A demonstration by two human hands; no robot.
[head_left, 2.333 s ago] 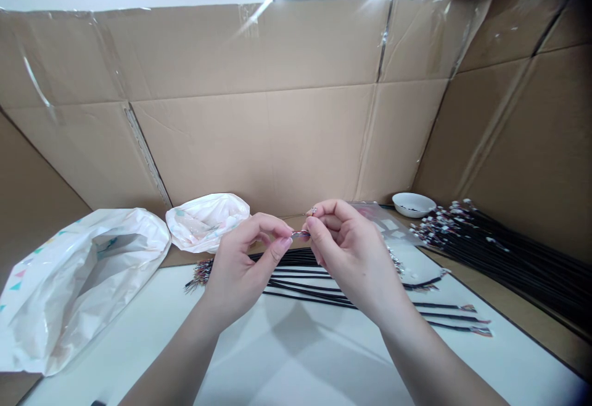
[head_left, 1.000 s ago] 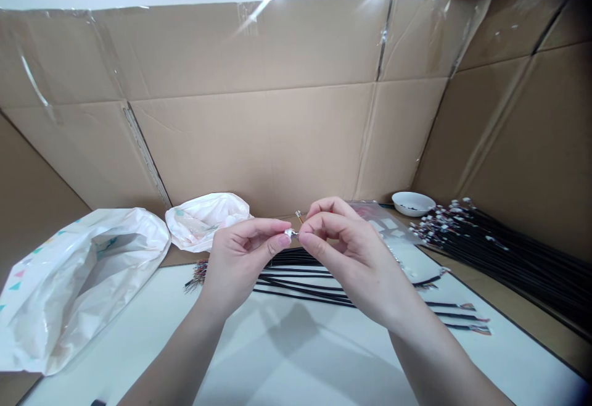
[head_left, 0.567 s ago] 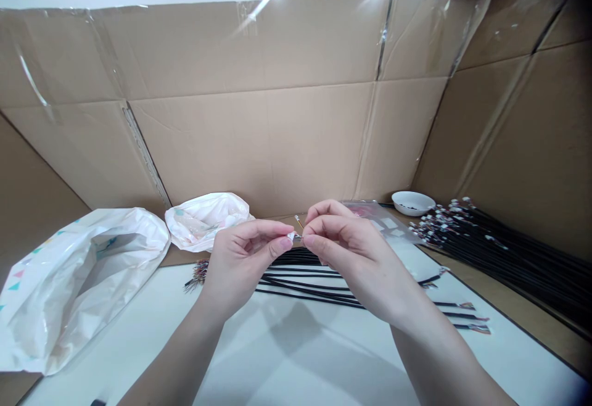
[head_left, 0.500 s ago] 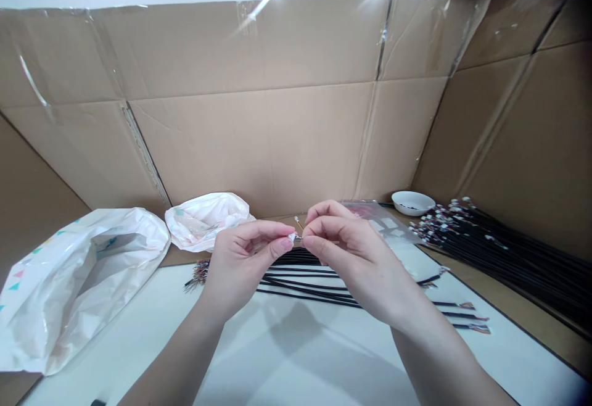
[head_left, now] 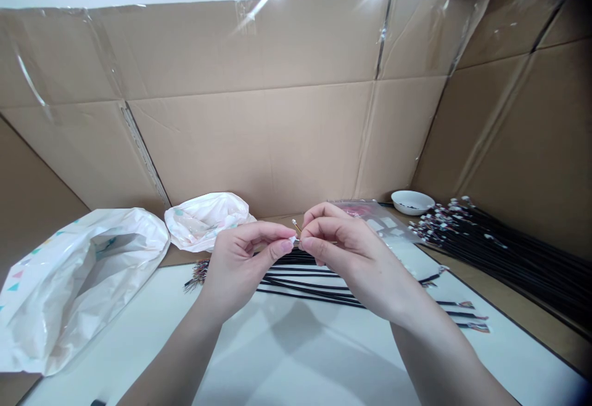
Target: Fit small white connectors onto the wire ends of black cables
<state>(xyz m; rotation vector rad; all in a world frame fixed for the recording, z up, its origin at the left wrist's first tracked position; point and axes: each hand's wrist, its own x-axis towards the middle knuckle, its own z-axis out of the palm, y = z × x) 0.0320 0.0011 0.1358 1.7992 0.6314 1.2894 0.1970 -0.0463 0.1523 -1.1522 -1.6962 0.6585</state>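
Left hand [head_left: 235,264]: thumb and index fingers pinched on a small white plug [head_left: 293,240], center of frame, held above the worktop [head_left: 296,369]. Right hand [head_left: 356,258]: fingers closed on thin wires just right of it; the two hands' fingertips nearly meet. Plug's long axis looks roughly left-right, but fingertips cover most of it, so don't hold me to that. One loose orange-brown wire [head_left: 298,228] sticks up between the hands, leaning up-left, small pale tip at top.

Behind and below the hands: black cables [head_left: 296,258], smooth round jackets, long axes left-right, frayed multicolored ends toward left and right. Right edge: bigger pile of black cables [head_left: 504,264], white-tipped ends pointing up-left. Just above it, round glossy white bowl [head_left: 413,212] with small dark bits inside. Clear flat plastic bag [head_left: 398,230] left of the bowl. Left side: two crinkled white plastic bags [head_left: 50,289], colored triangles printed on the larger one. Back: creased, taped cardboard wall [head_left: 314,140].
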